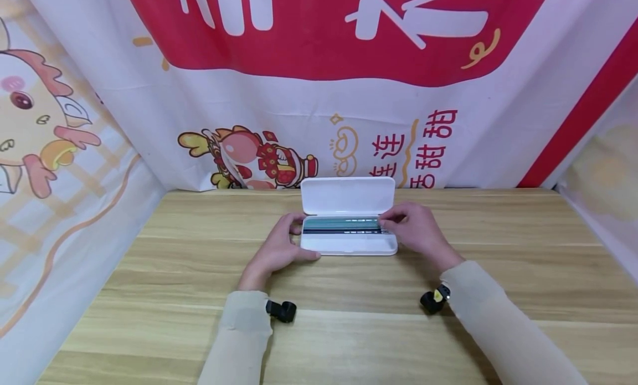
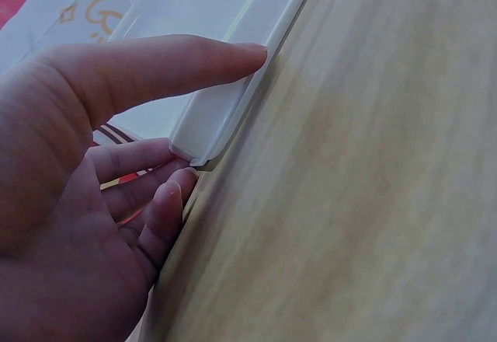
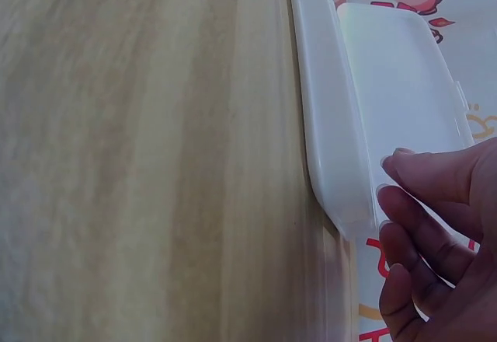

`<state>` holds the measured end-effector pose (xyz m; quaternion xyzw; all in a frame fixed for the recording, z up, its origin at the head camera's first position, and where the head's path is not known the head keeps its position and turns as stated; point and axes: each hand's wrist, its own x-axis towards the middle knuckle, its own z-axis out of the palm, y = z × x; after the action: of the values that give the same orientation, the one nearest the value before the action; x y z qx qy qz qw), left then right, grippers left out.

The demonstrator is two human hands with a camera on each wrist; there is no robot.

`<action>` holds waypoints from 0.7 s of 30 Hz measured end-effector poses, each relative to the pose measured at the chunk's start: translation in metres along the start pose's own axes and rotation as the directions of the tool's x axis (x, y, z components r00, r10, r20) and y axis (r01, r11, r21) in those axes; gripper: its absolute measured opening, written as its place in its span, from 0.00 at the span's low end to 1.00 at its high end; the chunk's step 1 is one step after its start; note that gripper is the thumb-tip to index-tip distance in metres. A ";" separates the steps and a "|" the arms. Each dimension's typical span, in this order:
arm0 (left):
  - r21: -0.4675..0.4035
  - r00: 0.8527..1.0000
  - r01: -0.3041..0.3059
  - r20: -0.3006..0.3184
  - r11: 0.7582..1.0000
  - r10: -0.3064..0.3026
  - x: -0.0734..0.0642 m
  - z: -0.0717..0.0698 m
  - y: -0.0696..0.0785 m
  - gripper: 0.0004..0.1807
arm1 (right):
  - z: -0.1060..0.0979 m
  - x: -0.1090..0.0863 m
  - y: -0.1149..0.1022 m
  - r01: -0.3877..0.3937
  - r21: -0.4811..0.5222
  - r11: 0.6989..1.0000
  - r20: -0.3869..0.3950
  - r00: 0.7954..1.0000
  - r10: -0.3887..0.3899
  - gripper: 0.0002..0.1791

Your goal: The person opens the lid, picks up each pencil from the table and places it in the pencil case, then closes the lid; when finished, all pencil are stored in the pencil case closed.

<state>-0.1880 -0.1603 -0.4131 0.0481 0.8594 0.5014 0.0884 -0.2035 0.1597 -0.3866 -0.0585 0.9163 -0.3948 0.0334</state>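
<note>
In the head view a white hinged pencil case lies with its lid standing up at the back. Side by side in its base lie green pencils and dark pencils. My left hand holds the case's left end, thumb along the front edge and fingers around the corner. The right hand has its thumb and forefinger at the pencils' right ends. In the right wrist view those fingertips sit close together beside the rim; the case wall hides the pencils, so a grip on one cannot be told.
A wood-grain table lies under the case and forearms. Behind its far edge hangs a printed cloth, close behind the lid; another patterned cloth hangs at the left. Small black cameras are worn on both wrists.
</note>
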 end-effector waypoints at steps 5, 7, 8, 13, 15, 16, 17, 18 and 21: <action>-0.004 1.000 0.009 -0.003 1.000 -0.009 0.000 0.001 0.001 0.51 | -0.002 -0.002 0.003 -0.011 0.020 1.000 -0.004 1.000 0.011 0.10; -0.006 1.000 0.013 -0.004 1.000 -0.013 -0.001 0.001 0.001 0.51 | -0.003 -0.002 0.004 -0.026 0.025 0.999 -0.006 1.000 0.027 0.10; -0.006 1.000 0.013 -0.004 1.000 -0.013 -0.001 0.001 0.001 0.51 | -0.004 -0.003 0.003 -0.033 0.028 0.999 -0.007 0.999 0.033 0.10; -0.001 1.000 0.003 -0.006 1.000 -0.003 -0.001 0.001 0.001 0.51 | -0.008 -0.005 0.002 -0.068 0.039 0.997 -0.003 0.998 0.068 0.10; 0.003 1.000 0.001 -0.006 1.000 -0.001 -0.001 0.001 0.001 0.51 | -0.009 -0.006 0.002 -0.075 0.043 0.996 -0.001 0.997 0.075 0.11; 0.005 1.000 0.001 -0.006 1.000 -0.001 0.000 0.001 0.000 0.51 | -0.009 -0.006 0.001 -0.077 0.046 0.996 -0.001 0.997 0.078 0.11; 0.005 1.000 0.002 -0.006 1.000 -0.002 0.000 0.001 0.000 0.51 | -0.010 -0.006 0.001 -0.078 0.049 0.996 -0.002 0.997 0.078 0.11; 0.005 1.000 0.005 -0.006 1.000 -0.005 0.000 0.001 0.000 0.51 | -0.010 -0.006 0.001 -0.079 0.053 0.995 -0.003 0.997 0.079 0.11; 0.005 1.000 0.011 -0.006 1.000 -0.011 -0.001 0.001 0.000 0.51 | -0.010 -0.007 0.003 -0.078 0.076 0.994 -0.011 0.997 0.079 0.12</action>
<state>-0.1872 -0.1593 -0.4134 0.0419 0.8611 0.4990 0.0887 -0.1976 0.1701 -0.3818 -0.0183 0.9026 -0.4278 0.0448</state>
